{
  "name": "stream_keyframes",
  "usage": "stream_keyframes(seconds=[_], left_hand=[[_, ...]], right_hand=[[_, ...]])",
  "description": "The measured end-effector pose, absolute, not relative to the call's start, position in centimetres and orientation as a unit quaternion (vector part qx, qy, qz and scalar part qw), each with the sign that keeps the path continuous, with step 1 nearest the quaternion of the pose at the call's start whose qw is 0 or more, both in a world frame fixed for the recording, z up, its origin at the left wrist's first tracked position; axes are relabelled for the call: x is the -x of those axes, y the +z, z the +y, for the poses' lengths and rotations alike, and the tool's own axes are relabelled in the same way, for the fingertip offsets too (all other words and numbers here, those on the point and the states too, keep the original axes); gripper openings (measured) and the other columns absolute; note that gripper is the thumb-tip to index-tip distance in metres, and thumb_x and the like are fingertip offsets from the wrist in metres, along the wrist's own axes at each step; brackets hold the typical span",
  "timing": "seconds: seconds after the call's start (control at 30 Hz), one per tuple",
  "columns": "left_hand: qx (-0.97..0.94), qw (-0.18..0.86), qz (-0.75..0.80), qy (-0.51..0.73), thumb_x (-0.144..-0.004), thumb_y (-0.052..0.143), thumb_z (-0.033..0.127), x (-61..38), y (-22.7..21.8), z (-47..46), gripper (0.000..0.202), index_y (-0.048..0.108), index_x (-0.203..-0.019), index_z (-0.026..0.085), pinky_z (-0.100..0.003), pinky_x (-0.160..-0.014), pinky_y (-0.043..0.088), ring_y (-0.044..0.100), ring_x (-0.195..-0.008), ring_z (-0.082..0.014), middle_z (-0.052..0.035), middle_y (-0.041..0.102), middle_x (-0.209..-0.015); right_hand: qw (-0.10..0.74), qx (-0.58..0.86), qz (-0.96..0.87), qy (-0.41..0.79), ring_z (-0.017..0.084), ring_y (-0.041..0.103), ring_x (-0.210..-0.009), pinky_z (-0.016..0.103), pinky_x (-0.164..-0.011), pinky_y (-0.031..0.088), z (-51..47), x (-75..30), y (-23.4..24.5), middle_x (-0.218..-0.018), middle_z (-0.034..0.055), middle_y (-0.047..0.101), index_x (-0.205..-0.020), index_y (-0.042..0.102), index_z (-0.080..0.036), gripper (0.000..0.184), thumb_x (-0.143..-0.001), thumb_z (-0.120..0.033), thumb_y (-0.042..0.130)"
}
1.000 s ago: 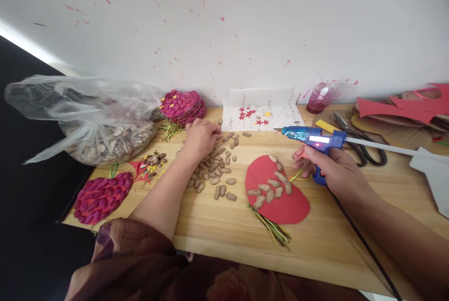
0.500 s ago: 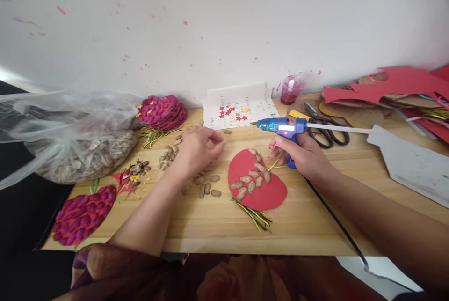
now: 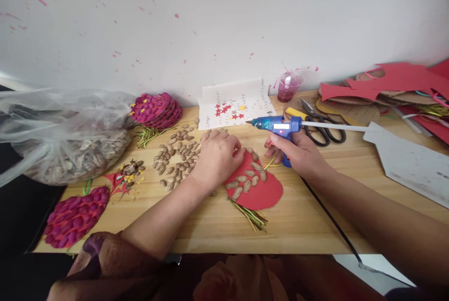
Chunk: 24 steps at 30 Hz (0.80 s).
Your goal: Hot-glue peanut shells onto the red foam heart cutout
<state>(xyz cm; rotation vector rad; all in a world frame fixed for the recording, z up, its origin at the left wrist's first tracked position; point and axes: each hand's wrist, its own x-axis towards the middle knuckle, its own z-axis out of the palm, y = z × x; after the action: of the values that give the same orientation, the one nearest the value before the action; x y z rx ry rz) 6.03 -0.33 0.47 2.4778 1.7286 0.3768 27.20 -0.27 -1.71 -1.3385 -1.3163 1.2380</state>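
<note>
My right hand (image 3: pixel 305 153) grips a blue hot glue gun (image 3: pixel 277 125), its nozzle pointing left and a white glue stick (image 3: pixel 333 126) running out of its back. Below the gun lies a red paper heart (image 3: pixel 268 193) with several peanuts (image 3: pixel 254 180) in rows on it. A bundle of green and yellow strands (image 3: pixel 250 214) sticks out at the heart's near end. Over the heart's upper left edge, my left hand (image 3: pixel 217 156) has its fingers curled together. Whatever is between those fingertips is hidden. Loose peanuts (image 3: pixel 180 153) are spread beside this hand.
On the left are a plastic bag of shells (image 3: pixel 80 156), a stack of pink-covered pieces (image 3: pixel 157 111) and another pink piece (image 3: pixel 77 216). Paper stars lie on a white sheet (image 3: pixel 210 97). A cup (image 3: pixel 289 88), scissors (image 3: pixel 324 125) and red paper scraps (image 3: pixel 382 83) stand right.
My left hand has moved right, from above the loose peanuts to the heart's upper left edge. My right hand still holds the glue gun almost in place.
</note>
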Motion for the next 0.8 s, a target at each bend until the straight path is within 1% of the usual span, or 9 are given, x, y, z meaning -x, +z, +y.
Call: stream_keyframes(seconds=[0.2, 0.33, 0.4, 0.47, 0.53, 0.6, 0.73, 0.8], left_hand=[[-0.813, 0.053, 0.568, 0.116, -0.09, 0.066, 0.031, -6.1, -0.1, -0.2, 0.014, 0.071, -0.082, 0.021, -0.045, -0.086, 0.041, 0.063, -0.095, -0.0285, -0.0064, 0.076, -0.09], [-0.811, 0.064, 0.568, 0.127, -0.09, 0.069, 0.035, -5.5, 0.2, -0.1, 0.016, 0.073, -0.092, 0.02, -0.045, -0.089, 0.041, 0.064, -0.096, -0.0288, -0.0072, 0.076, -0.095], [-0.804, 0.075, 0.572, 0.143, -0.091, 0.067, 0.033, -5.0, 0.6, 0.0, 0.015, 0.074, -0.096, 0.021, -0.046, -0.091, 0.042, 0.065, -0.095, -0.0285, -0.0067, 0.077, -0.096], [-0.798, 0.087, 0.575, 0.158, -0.093, 0.064, 0.029, -4.4, 1.2, 0.2, 0.014, 0.075, -0.092, 0.021, -0.045, -0.091, 0.042, 0.065, -0.093, -0.0275, -0.0053, 0.078, -0.093], [-0.792, 0.094, 0.579, 0.168, -0.094, 0.062, 0.027, -3.8, 1.5, 0.3, 0.018, 0.075, -0.085, 0.022, -0.044, -0.089, 0.043, 0.066, -0.089, -0.0265, -0.0047, 0.077, -0.086], [-0.788, 0.104, 0.582, 0.17, -0.095, 0.06, 0.027, -3.4, 1.4, 0.5, 0.021, 0.075, -0.081, 0.021, -0.042, -0.087, 0.044, 0.066, -0.086, -0.0257, -0.0051, 0.077, -0.084], [-0.79, 0.124, 0.572, 0.18, -0.095, 0.059, 0.021, -3.0, 0.8, 0.6, 0.018, 0.076, -0.088, 0.021, -0.039, -0.086, 0.045, 0.068, -0.089, -0.0243, -0.0056, 0.078, -0.094], [-0.79, 0.123, 0.57, 0.19, -0.094, 0.061, 0.022, -3.0, 0.6, 0.6, 0.018, 0.077, -0.087, 0.021, -0.037, -0.083, 0.045, 0.068, -0.087, -0.023, -0.005, 0.078, -0.092]], right_hand=[[0.424, 0.542, -0.53, 0.496, 0.014, 0.06, -0.052, 0.028, -0.052, 0.05, -0.3, -27.3, -1.7, -0.07, 0.0018, 0.072, -0.081, 0.067, -0.021, 0.025, -0.086, -0.046, 0.069], [0.42, 0.542, -0.533, 0.496, 0.014, 0.06, -0.052, 0.029, -0.053, 0.05, -0.2, -27.4, -2.0, -0.07, 0.0025, 0.073, -0.081, 0.068, -0.022, 0.025, -0.088, -0.047, 0.068], [0.42, 0.541, -0.531, 0.5, 0.016, 0.062, -0.055, 0.029, -0.053, 0.051, -0.1, -27.5, -2.2, -0.073, 0.0039, 0.074, -0.082, 0.069, -0.023, 0.026, -0.088, -0.048, 0.068], [0.428, 0.533, -0.528, 0.505, 0.019, 0.066, -0.061, 0.03, -0.053, 0.051, -0.1, -27.5, -2.5, -0.078, 0.0054, 0.074, -0.083, 0.07, -0.023, 0.026, -0.087, -0.049, 0.07], [0.433, 0.526, -0.527, 0.508, 0.02, 0.068, -0.066, 0.03, -0.053, 0.052, -0.1, -27.6, -2.7, -0.083, 0.0061, 0.075, -0.083, 0.07, -0.024, 0.026, -0.087, -0.049, 0.071], [0.429, 0.526, -0.527, 0.511, 0.021, 0.068, -0.067, 0.031, -0.054, 0.051, -0.1, -27.7, -2.7, -0.082, 0.0064, 0.075, -0.083, 0.07, -0.024, 0.026, -0.088, -0.05, 0.07], [0.424, 0.532, -0.528, 0.508, 0.021, 0.068, -0.068, 0.031, -0.055, 0.051, -0.1, -27.7, -2.5, -0.081, 0.0067, 0.075, -0.083, 0.07, -0.023, 0.028, -0.088, -0.051, 0.07], [0.422, 0.533, -0.53, 0.507, 0.019, 0.066, -0.064, 0.031, -0.055, 0.051, -0.2, -27.7, -2.4, -0.078, 0.0059, 0.075, -0.083, 0.07, -0.023, 0.029, -0.087, -0.051, 0.07]])
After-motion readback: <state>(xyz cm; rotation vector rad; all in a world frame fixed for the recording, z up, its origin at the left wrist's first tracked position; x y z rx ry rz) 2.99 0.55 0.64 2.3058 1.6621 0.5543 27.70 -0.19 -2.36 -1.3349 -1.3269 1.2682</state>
